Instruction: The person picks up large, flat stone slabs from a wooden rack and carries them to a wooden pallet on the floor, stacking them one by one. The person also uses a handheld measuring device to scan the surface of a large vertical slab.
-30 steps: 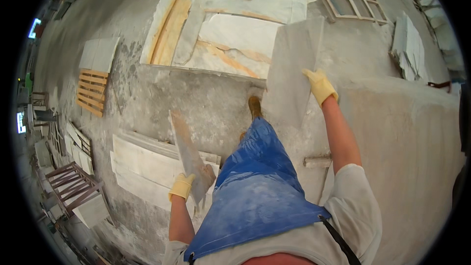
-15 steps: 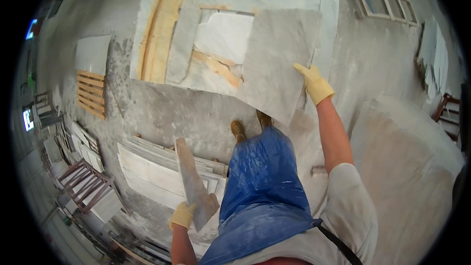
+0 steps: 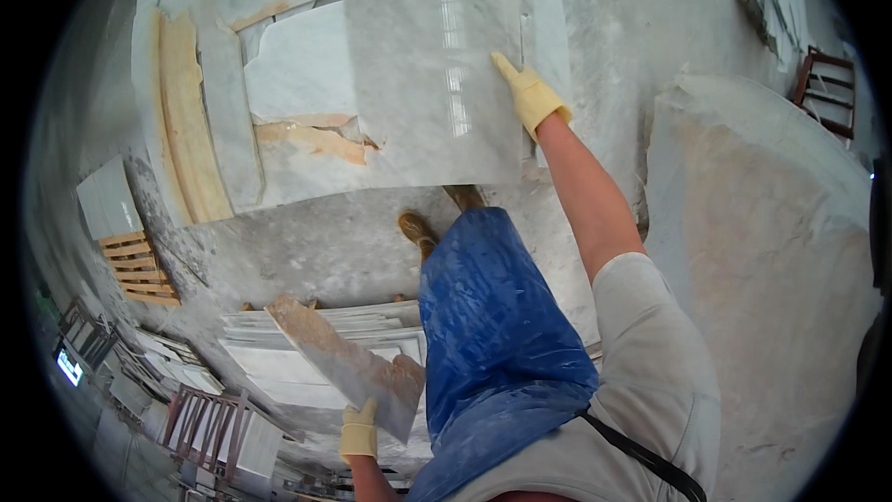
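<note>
My left hand (image 3: 359, 429), in a yellow glove, grips the edge of a long, jagged strip of stone (image 3: 348, 358) with a brownish rough side. The strip is tilted, to the left of my blue apron (image 3: 502, 335). My right hand (image 3: 530, 98), also gloved, is at the right edge of a flat grey stone slab (image 3: 437, 74). One digit stretches over its top face; the other fingers are hidden at the edge. The slab lies on a pale work surface (image 3: 307, 172). Left of it are a white stone piece (image 3: 302, 65) and a yellowish strip (image 3: 190, 121).
Several slabs (image 3: 279, 353) lean in a stack at lower left. A wooden pallet (image 3: 139, 268) is at far left, near a dark red rack (image 3: 206, 428). A large stone slab (image 3: 743, 270) stands at right, with another rack (image 3: 824, 93) behind. My boots (image 3: 418, 228) are by the work surface.
The grey slab has turned and its front corner, which jutted out toward me, now lies farther back; my right hand moved with it. The left-hand strip has tilted further left. The view has turned.
</note>
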`<action>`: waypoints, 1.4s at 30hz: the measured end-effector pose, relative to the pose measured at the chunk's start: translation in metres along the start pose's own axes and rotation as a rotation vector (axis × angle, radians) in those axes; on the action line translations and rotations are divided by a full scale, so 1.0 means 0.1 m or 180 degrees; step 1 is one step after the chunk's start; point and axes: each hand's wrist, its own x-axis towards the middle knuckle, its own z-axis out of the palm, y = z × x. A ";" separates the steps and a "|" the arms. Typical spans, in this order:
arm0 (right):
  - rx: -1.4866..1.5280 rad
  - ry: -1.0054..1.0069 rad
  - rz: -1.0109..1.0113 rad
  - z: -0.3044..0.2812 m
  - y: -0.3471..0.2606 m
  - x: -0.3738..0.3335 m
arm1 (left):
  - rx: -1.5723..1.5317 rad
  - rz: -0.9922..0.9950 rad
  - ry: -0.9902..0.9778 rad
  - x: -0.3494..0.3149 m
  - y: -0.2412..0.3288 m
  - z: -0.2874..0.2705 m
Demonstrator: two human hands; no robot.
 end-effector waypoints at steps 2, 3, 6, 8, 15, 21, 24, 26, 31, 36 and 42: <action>0.0514 -0.0094 0.0281 0.12 0.06 0.06 | -0.0308 0.0361 -0.0031 0.06 -0.02 -0.01; 0.0729 -0.0117 0.0408 0.14 0.02 0.06 | -0.0472 0.0525 -0.0050 0.06 -0.04 -0.01; 0.0904 -0.0369 0.0745 -0.22 -0.22 0.01 | -0.0375 0.0565 -0.0108 0.11 0.07 -0.04; 0.0509 -0.0058 0.0361 -0.53 -0.35 -0.19 | 0.0059 0.0412 0.0087 -0.08 0.41 -0.09; 0.2992 -0.0452 0.0803 -0.26 -0.10 -1.15 | -0.0465 0.0910 -0.0212 0.13 0.30 -0.09; -0.3348 -0.1289 -0.2422 1.07 -0.31 -1.96 | -0.0112 0.0819 -0.0086 0.08 0.39 -0.11; -0.2498 -0.0626 -0.1694 1.29 -0.56 -1.72 | 0.0115 0.0680 -0.0085 -0.02 0.53 -0.16; -0.2383 -0.1492 -0.1283 1.19 -0.82 -1.36 | 0.0078 0.0666 -0.0079 0.04 0.44 -0.14; -0.1734 -0.1336 -0.1186 1.53 -0.59 -1.20 | 0.0198 0.0470 -0.0086 -0.04 0.47 -0.15; -0.0428 -0.1338 -0.0381 2.10 -0.43 -0.92 | 0.0599 0.0383 -0.0011 -0.08 0.43 -0.27; -0.3949 -0.0319 -0.3154 1.64 -0.37 -1.33 | 0.0495 0.0510 0.0132 -0.37 0.86 -0.73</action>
